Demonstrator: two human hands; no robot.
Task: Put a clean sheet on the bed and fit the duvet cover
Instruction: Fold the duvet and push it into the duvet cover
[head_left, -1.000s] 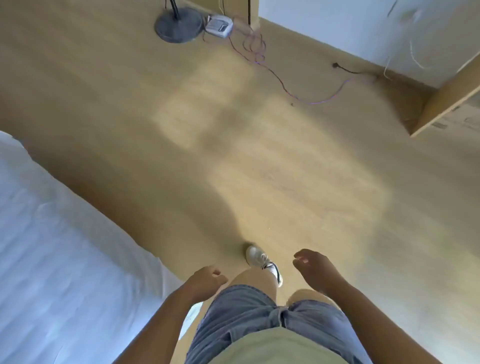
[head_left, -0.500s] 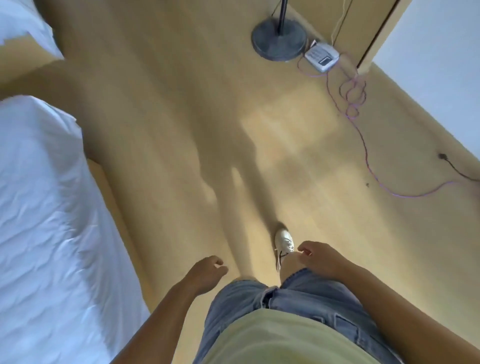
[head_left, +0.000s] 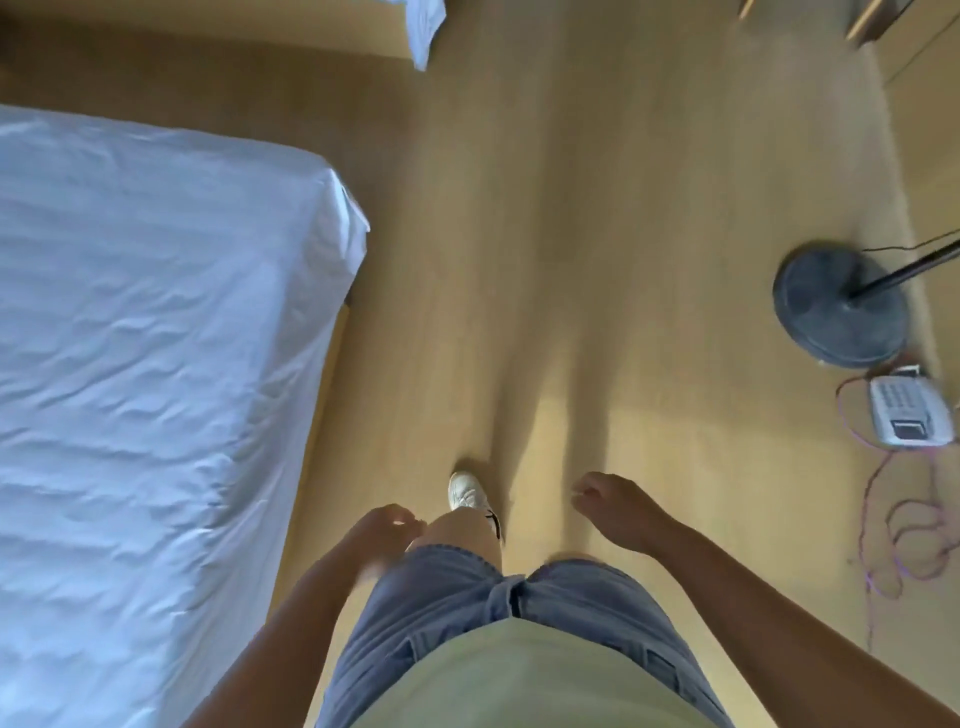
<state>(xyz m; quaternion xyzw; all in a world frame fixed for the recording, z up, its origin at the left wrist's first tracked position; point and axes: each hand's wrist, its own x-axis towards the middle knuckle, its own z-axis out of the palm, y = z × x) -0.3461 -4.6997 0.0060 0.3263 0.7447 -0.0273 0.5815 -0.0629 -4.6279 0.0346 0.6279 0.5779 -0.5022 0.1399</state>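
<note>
The left hand (head_left: 384, 525) and right hand (head_left: 615, 501) hang empty, fingers loosely curled. The sheeted bed (head_left: 156, 338) lies left of the left hand, its far corner now showing. The fan base (head_left: 821, 322), earlier ahead, now sits right of the right hand.

You wear a pale yellow-green top (head_left: 519, 680) that hangs loose over the waist of faded blue denim shorts (head_left: 447, 608). The shorts have a centre fly seam, a pocket edge on each side and a rough hem. Your arms are bare down to the left hand (head_left: 387, 525) and the right hand (head_left: 610, 499). One shoe (head_left: 466, 490) shows, a white sneaker with a dark mark at its opening.
</note>
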